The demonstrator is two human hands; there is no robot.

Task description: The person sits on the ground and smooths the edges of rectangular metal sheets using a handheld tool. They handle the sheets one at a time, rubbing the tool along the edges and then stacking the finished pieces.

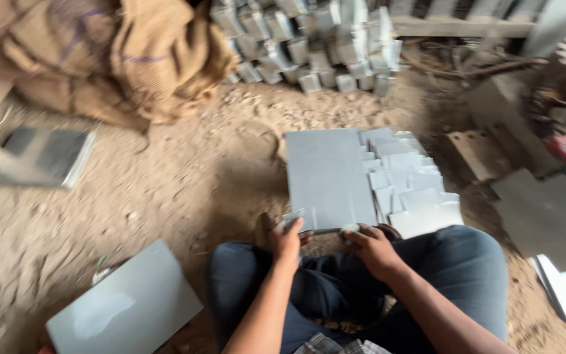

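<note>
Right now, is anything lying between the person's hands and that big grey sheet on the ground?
Nothing visible: the left hand and right hand already grip the near edge of the grey metal sheet.

A flat sheet (327, 177) of grey metal with a dull, smooth face lies on rough, sandy earth floor (185, 177). Beside it, smaller cut metal pieces (407, 183) look paler and faintly shiny. A coarse brown burlap sack (119, 59) is woven and fuzzy. Folded metal parts (316, 46) in a heap gleam lightly. Another metal sheet (126, 308) shows a soft sheen. Trousers (466, 262) are matt blue denim.
</note>
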